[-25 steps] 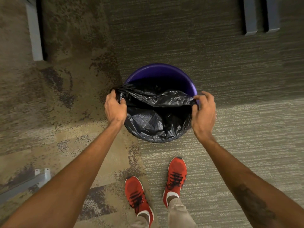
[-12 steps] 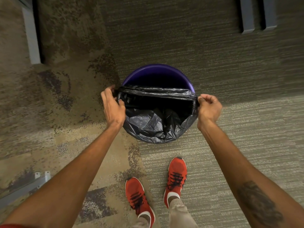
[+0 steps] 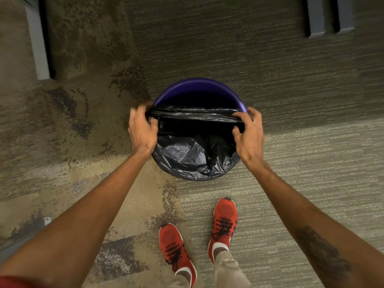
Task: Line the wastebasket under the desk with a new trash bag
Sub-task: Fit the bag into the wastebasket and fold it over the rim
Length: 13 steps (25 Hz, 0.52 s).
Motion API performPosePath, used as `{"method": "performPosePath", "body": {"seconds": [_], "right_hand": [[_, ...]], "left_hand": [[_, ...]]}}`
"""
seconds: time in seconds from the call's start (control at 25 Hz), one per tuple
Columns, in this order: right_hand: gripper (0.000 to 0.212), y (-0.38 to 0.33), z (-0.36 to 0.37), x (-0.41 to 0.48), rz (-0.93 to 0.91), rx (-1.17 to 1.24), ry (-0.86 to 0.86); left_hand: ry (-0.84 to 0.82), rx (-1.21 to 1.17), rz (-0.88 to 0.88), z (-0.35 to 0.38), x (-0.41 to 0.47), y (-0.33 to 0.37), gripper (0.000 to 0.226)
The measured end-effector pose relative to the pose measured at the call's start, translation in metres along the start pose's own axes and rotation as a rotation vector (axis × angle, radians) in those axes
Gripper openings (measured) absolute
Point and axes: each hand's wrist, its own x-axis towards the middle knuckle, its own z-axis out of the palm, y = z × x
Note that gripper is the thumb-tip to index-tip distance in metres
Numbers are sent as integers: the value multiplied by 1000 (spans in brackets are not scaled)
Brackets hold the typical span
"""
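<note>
A round purple wastebasket [image 3: 199,88] stands on the carpet in the middle of the view. A black trash bag [image 3: 187,154] hangs inside it and wraps over the near half of the rim. The bag's far edge stretches taut straight across the opening, leaving the far purple rim bare. My left hand [image 3: 141,129] grips that edge at the basket's left side. My right hand [image 3: 248,134] grips it at the right side, fingers curled into the plastic.
Two red shoes [image 3: 223,223] stand on the carpet just in front of the basket. A grey furniture leg [image 3: 38,44] rises at the far left, two more grey legs [image 3: 330,15] at the top right, and a metal foot [image 3: 46,221] sits at the lower left.
Both hands have pulled the bag's loose far edge taut and carried it farther across the opening toward the far rim. The right hand has turned so its fingers hook over the edge.
</note>
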Motion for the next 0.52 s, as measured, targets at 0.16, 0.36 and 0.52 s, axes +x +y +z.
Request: {"method": "performPosePath", "body": {"seconds": [0.16,0.36,0.52], "right_hand": [[30,3,-2,12,36,-13,1],[19,2,-7,23,-6,68,114],[31,-2,-3,35,-46,72,100]], "left_hand": [[-31,107,126,-1,7,1,31],[8,122,114,5,17,6,22],[-1,186,85,14,22,18,29]]}}
